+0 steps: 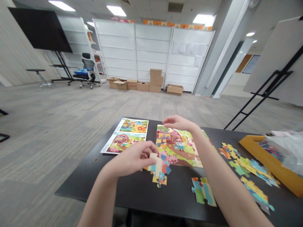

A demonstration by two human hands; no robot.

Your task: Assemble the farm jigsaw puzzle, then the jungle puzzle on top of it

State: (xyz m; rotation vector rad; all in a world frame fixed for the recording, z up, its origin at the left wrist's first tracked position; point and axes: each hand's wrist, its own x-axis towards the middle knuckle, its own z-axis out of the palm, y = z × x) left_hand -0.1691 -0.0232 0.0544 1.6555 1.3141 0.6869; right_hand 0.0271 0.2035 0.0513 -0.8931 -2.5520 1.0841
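A partly built farm jigsaw [180, 148] lies on the black table [118, 189]. My left hand [132, 159] is closed in a pinch on a cluster of joined puzzle pieces [160, 168] at the jigsaw's near left corner. My right hand [178, 122] reaches over the jigsaw's far edge, fingers curled onto its top border. A printed picture sheet [126, 135] lies left of the jigsaw.
Loose joined pieces [203, 190] lie near the front edge, and several more pieces [246, 167] spread to the right. A yellow box lid [267, 160] with a plastic bag [287, 148] sits at the far right. Easel legs [260, 97] stand behind the table.
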